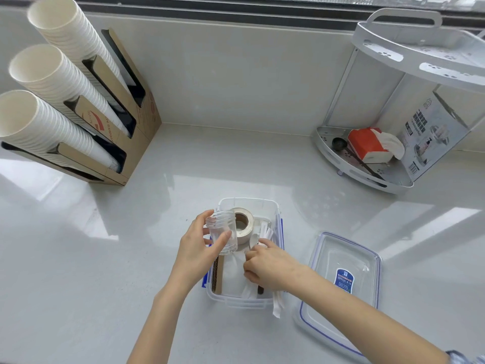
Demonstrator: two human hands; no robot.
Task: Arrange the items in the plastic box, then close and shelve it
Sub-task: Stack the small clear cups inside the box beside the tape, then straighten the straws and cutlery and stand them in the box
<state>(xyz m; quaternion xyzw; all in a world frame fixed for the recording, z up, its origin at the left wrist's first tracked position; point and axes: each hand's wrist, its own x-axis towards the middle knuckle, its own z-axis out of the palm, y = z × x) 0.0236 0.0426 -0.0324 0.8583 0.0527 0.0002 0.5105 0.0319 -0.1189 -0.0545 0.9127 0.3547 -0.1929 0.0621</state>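
The clear plastic box [249,203] sits open at lower centre of the frame on the pale desk [236,158]. Inside it a roll of tape [244,224] stands on edge at the far end, with white wrapped sticks [266,231] and a plastic spoon [254,240] beside it. The left hand [195,248] is wrapped around a clear lidless jar [223,231] above the box's left side. The right hand [270,266] reaches into the box, fingers curled on the small items. The box's lid [341,282] lies just right of it. Paper cup stacks [49,82] stand upper left; a corner shelf rack [367,164] stands upper right, holding a red tissue pack [367,145].
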